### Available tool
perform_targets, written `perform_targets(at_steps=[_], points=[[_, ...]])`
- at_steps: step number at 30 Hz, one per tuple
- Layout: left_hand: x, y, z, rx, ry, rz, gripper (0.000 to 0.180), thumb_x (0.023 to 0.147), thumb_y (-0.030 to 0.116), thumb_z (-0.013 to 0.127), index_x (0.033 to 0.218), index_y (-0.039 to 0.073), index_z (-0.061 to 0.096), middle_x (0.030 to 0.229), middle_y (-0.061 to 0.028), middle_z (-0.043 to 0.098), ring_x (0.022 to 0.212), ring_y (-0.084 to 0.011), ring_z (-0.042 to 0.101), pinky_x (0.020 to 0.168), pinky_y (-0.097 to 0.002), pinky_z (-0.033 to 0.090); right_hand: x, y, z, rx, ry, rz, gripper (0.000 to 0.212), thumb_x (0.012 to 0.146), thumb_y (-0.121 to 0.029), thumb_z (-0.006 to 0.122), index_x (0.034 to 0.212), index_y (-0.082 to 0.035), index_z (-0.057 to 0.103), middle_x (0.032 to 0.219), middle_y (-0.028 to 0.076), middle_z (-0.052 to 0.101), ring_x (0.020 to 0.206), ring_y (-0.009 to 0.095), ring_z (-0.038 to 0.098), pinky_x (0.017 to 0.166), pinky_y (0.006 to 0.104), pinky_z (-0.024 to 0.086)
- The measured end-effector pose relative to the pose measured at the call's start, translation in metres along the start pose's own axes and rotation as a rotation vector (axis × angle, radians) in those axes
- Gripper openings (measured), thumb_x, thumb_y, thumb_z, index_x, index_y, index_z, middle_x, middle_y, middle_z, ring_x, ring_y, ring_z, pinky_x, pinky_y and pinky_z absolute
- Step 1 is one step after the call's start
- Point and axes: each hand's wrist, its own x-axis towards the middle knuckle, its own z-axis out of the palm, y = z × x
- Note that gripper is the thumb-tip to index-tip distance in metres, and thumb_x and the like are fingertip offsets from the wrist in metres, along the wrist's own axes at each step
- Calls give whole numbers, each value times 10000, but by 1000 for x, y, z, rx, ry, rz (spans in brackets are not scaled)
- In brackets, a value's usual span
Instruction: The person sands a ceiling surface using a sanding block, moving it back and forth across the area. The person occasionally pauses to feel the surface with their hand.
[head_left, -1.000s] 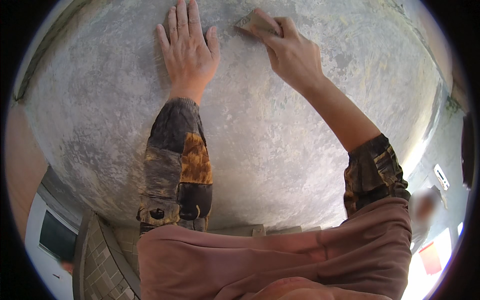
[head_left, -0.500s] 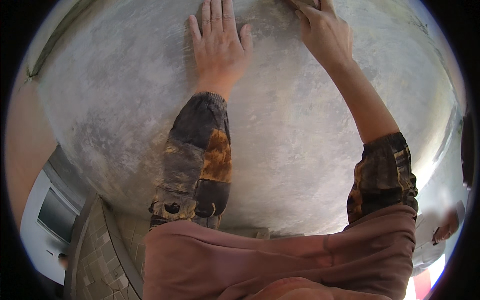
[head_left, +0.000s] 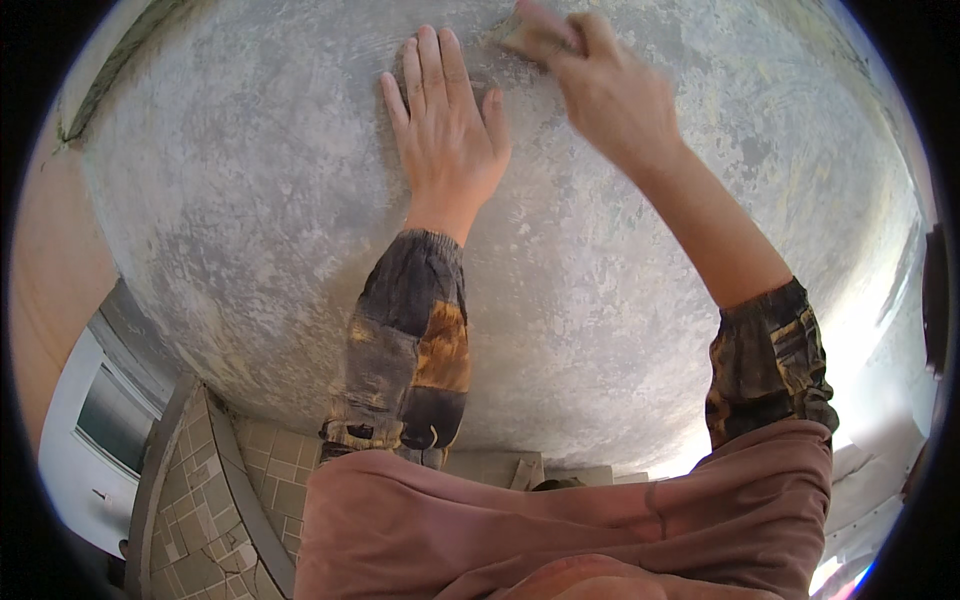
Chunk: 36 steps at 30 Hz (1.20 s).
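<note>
My left hand [head_left: 450,140] lies flat, palm down, on a grey mottled wall [head_left: 250,200], its fingers stretched out and pointing up. It holds nothing. To its right, my right hand [head_left: 615,95] is closed round a small tan-and-pink hand tool [head_left: 535,32]. The tool is smeared by motion, so its exact kind does not show. Its tan end points up and left, at or close to the wall surface near my left fingertips. Patches of lighter and darker grey, some flaky-looking, cover the wall around both hands.
At lower left are a tiled ledge [head_left: 195,490] and a white door with a dark pane [head_left: 115,420]. A peach-coloured wall [head_left: 60,270] borders the left side. Something pale and blurred, probably a person's clothing [head_left: 870,480], is at lower right.
My right hand and the tool have moved left and down, nearer my left hand. In the view, my left hand sits slightly lower, still flat on the wall. The person at right is less visible.
</note>
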Motion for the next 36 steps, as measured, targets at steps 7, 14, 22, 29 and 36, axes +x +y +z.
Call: perform_targets(at_steps=[7, 14, 22, 29, 36], points=[[-19, -3, -5, 42, -52, -9, 649, 1014, 360, 346, 1519, -24, 208, 1574, -228, 216, 1472, -361, 174, 1187, -537, 112, 6, 9, 8, -48, 39, 124, 312, 857, -89, 543, 1126, -152, 689, 1056, 154, 583, 711, 348, 659, 597, 442, 557], [-21, -5, -5, 45, -26, 5, 644, 1025, 376, 321, 1517, -24, 215, 1571, -231, 224, 1465, -367, 196, 1183, -540, 122, 16, 5, 0, -73, 137, 180, 328, 893, -103, 520, 1179, -169, 666, 1060, 164, 556, 723, 331, 660, 611, 445, 554], [-24, -3, -6, 27, -29, 1, 651, 1032, 397, 307, 1521, -22, 210, 1573, -235, 214, 1464, -380, 187, 1183, -538, 122, 5, 4, 10, -45, 83, 105, 382, 909, -124, 503, 1279, -176, 587, 1008, 137, 548, 735, 301, 660, 610, 411, 561], [-26, -3, -6, 42, -43, -14, 654, 1032, 397, 314, 1527, -12, 193, 1579, -229, 204, 1469, -368, 181, 1185, -530, 122, 1, 0, 14, 53, 188, -71, 329, 895, -119, 516, 1197, -154, 643, 987, 139, 566, 695, 329, 659, 596, 440, 554], [-25, -3, -9, 83, -66, -15, 677, 1011, 378, 373, 1526, -21, 186, 1589, -211, 189, 1477, -352, 167, 1194, -525, 111, 5, 8, 8, -39, 98, 165, 321, 869, -66, 522, 1146, -136, 670, 967, 144, 553, 698, 309, 647, 591, 435, 549]])
